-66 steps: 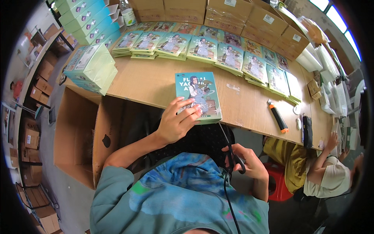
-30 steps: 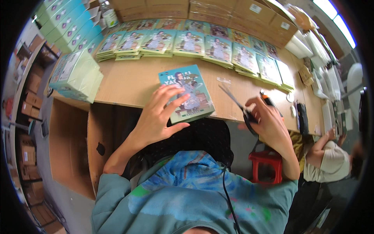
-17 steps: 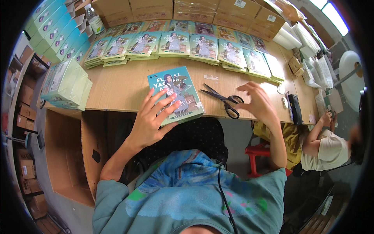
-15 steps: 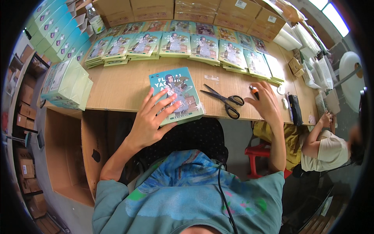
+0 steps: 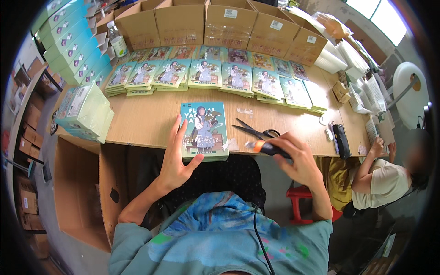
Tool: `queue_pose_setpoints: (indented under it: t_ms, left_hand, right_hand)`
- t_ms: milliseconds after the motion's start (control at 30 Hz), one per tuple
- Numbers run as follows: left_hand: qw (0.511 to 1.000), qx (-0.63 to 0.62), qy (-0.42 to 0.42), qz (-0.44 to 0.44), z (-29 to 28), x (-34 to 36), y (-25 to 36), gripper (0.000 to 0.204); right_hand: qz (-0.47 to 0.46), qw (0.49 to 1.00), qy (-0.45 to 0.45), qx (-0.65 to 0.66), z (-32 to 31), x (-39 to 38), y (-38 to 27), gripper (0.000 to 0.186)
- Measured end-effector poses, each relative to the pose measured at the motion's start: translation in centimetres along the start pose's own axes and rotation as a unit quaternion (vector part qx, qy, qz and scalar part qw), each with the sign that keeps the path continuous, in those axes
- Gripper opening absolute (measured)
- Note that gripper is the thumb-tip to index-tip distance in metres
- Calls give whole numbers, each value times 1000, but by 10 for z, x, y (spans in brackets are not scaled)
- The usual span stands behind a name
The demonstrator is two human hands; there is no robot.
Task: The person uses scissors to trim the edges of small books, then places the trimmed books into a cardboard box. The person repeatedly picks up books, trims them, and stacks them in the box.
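Presently, in the head view, the teal box (image 5: 204, 129) lies at the near edge of the wooden table (image 5: 142, 112), and the left hand (image 5: 176, 162) is open against the left side of this box, with its fingers stretched. To the right of the box, the right hand (image 5: 299, 161) grips a black and orange cutter (image 5: 271, 149), its tip toward the box, while black scissors (image 5: 257, 132) lie just beyond the cutter. Behind the box, flat illustrated packs (image 5: 205, 73) form a row of stacks.

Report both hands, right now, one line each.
Left hand: open, fingers spread against the left side of the teal box, thumb at its near edge.
Right hand: closed, holding the black-and-orange knife.
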State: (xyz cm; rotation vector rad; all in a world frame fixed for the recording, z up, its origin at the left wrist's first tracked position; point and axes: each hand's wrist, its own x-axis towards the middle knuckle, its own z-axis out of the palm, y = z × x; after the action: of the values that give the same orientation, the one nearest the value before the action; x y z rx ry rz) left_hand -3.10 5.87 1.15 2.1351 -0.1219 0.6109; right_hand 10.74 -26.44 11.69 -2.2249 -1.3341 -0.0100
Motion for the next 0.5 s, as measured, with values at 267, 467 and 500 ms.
queue_pose_setpoints:
  t_ms: [267,467,500]
  left_hand:
    - [999,-42,-10,-2,1,-2,-2,89]
    - [999,-49,4,-3,5,-3,-5,90]
    - [999,-53,5,-5,6,-5,-5,91]
  right_hand:
    - [-149,985,-39,-82,15,33,-17,35]
    - [-141,985,-56,-83,24,44,-13,32]
    - [-126,986,-72,-79,25,44,-14,34]
